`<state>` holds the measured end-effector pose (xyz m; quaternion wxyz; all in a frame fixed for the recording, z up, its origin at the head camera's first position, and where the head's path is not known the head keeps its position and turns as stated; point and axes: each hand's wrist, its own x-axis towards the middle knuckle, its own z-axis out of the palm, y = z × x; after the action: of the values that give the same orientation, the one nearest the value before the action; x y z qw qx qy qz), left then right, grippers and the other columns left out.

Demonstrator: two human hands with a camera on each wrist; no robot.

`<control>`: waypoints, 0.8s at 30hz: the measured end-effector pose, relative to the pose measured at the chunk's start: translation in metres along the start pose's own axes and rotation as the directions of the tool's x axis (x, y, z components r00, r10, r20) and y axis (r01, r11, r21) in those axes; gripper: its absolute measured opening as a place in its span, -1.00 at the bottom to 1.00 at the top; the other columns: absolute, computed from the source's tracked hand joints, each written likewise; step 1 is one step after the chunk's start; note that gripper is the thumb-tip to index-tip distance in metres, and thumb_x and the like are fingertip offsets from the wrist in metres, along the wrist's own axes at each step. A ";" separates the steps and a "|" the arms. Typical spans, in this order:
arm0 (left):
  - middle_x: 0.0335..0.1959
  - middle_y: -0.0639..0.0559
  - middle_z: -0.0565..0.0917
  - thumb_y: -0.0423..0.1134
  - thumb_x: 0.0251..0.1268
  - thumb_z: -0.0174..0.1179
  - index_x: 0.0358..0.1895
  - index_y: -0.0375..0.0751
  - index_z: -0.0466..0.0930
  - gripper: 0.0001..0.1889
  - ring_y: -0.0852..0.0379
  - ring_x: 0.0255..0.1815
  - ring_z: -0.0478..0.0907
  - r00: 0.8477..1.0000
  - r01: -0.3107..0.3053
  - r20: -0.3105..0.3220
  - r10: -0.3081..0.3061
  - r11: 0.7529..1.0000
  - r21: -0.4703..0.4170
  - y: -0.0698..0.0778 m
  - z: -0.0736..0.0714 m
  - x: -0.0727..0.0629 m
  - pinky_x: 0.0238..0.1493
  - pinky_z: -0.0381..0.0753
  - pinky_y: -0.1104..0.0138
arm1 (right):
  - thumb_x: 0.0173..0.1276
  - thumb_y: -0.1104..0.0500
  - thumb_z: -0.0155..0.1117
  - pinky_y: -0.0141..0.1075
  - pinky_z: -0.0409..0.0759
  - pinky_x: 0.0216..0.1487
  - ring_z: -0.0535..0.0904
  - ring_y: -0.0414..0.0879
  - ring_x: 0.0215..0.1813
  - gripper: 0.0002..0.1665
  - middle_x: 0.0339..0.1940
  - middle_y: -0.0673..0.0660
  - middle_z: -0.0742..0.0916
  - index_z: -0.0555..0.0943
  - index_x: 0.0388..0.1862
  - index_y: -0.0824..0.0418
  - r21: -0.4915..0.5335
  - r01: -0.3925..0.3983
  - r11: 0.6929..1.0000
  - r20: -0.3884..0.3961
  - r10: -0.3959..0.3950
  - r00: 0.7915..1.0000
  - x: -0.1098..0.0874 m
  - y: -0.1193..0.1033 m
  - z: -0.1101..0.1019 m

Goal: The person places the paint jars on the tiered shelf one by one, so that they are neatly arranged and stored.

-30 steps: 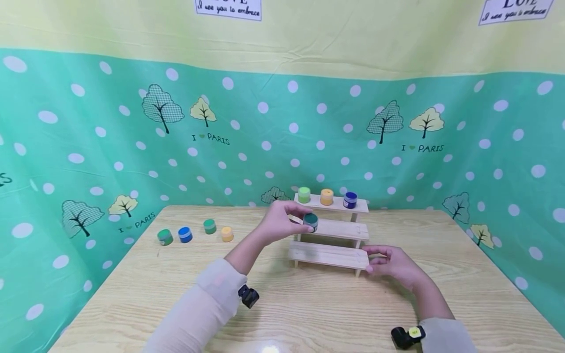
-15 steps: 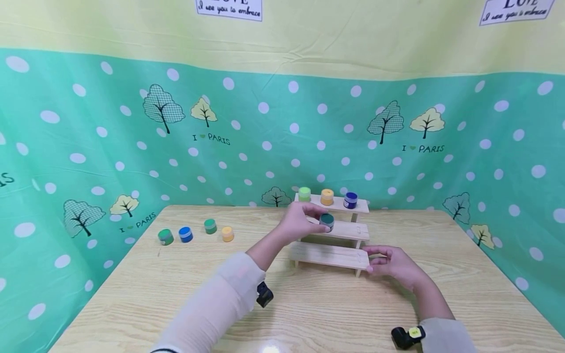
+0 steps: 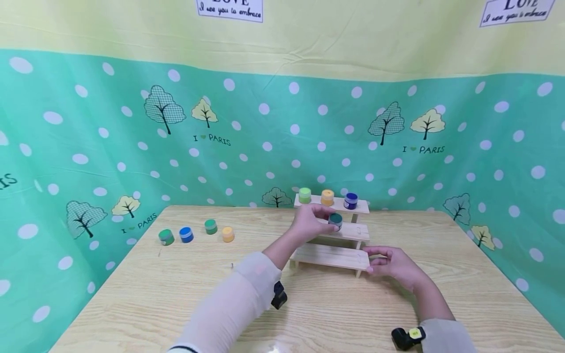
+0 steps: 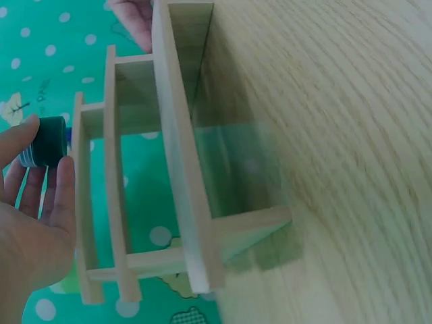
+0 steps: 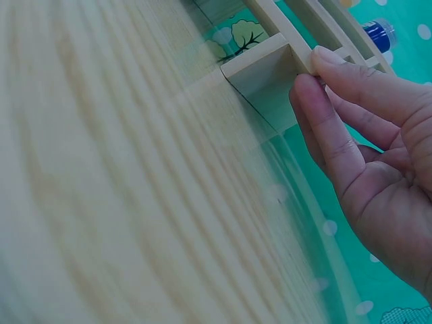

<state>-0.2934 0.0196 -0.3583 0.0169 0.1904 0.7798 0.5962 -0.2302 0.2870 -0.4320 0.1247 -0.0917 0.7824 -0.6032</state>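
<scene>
head view: and here comes the dark green jar (image 3: 335,221), sliding rightward with the left hand (image 3: 307,225) across the line of the middle shelf (image 3: 356,230) of the wooden stand (image 3: 328,256). a second ago it is at that shelf's left end; now it is right of centre, and the travel is shortening. for the work in hand, that looks like the jar being lined up along this tier; whether its base touches the wood, i cannot tell. up top, the light green jar (image 3: 304,195), orange jar (image 3: 327,198) and dark blue jar (image 3: 350,201) hold their row, unchanged. the right hand (image 3: 393,264) has not budged from the lowest shelf's right end. over on the left of the worktop (image 3: 335,314), four more jars (image 3: 186,234) sit untouched.

left wrist view: a clear look at the grip! thumb on one side, fingers on the other, the jar pinched between them and not released.

right wrist view: thumb and a fingertip close on the end of the lowest shelf, a light pinch by the look of it, seemingly steadying the stand. the other fingers lie loosely bent.
</scene>
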 end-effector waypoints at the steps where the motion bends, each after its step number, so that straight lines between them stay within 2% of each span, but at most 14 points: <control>1: -0.31 0.14 0.73 -0.41 -0.16 0.56 -0.14 -0.12 0.75 -0.61 0.23 -0.21 0.64 1.000 0.010 -0.007 -0.010 1.000 -0.009 -0.001 0.002 0.001 -0.10 0.62 0.40 | 0.15 0.31 0.48 -0.26 0.67 -0.07 0.65 -0.03 -0.09 -0.17 0.07 0.31 0.63 0.33 0.34 0.52 0.002 0.004 1.000 0.004 -0.004 1.000 0.000 -0.001 0.000; 5: -0.32 0.15 0.72 -0.40 -0.14 0.55 -0.16 -0.09 0.75 -0.63 0.23 -0.22 0.64 0.998 0.046 -0.030 -0.047 0.999 -0.030 -0.005 0.008 0.004 -0.12 0.64 0.39 | 0.15 0.31 0.48 -0.27 0.68 -0.07 0.65 -0.04 -0.09 -0.18 0.07 0.32 0.63 0.33 0.34 0.52 0.006 0.002 1.000 0.003 -0.002 1.000 -0.001 -0.003 0.001; 8: -0.33 0.17 0.72 -0.39 -0.12 0.55 -0.16 -0.07 0.75 -0.64 0.24 -0.23 0.63 0.998 0.058 -0.035 -0.059 0.998 -0.009 -0.006 0.012 0.005 -0.13 0.64 0.39 | 0.15 0.30 0.48 -0.27 0.68 -0.08 0.65 -0.04 -0.09 -0.17 0.08 0.32 0.63 0.33 0.34 0.52 -0.004 0.005 1.000 0.004 -0.005 1.000 -0.002 -0.003 0.001; 16: -0.31 0.17 0.73 -0.35 -0.12 0.56 -0.10 -0.10 0.75 -0.60 0.31 -0.24 0.62 1.000 0.016 -0.002 -0.016 0.993 0.116 -0.009 0.022 0.009 -0.16 0.61 0.47 | 0.09 0.26 0.53 -0.25 0.68 -0.08 0.64 -0.02 -0.09 -0.14 0.03 0.29 0.65 0.36 0.34 0.49 -0.016 -0.021 1.000 -0.017 0.020 1.000 0.000 -0.001 0.000; 24: -0.32 0.18 0.73 -0.37 -0.09 0.54 -0.13 -0.06 0.76 -0.64 0.31 -0.26 0.63 1.000 0.029 -0.004 -0.029 0.992 0.119 -0.009 0.033 0.013 -0.21 0.62 0.49 | 0.12 0.26 0.51 -0.27 0.68 -0.09 0.65 -0.01 -0.08 -0.16 0.01 0.27 0.66 0.36 0.33 0.49 -0.031 -0.011 0.999 -0.013 0.011 1.000 0.000 0.002 -0.001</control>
<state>-0.2999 0.0524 -0.3740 0.0133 0.1790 0.8166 0.5486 -0.2303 0.2886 -0.4331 0.1215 -0.0853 0.7929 -0.5909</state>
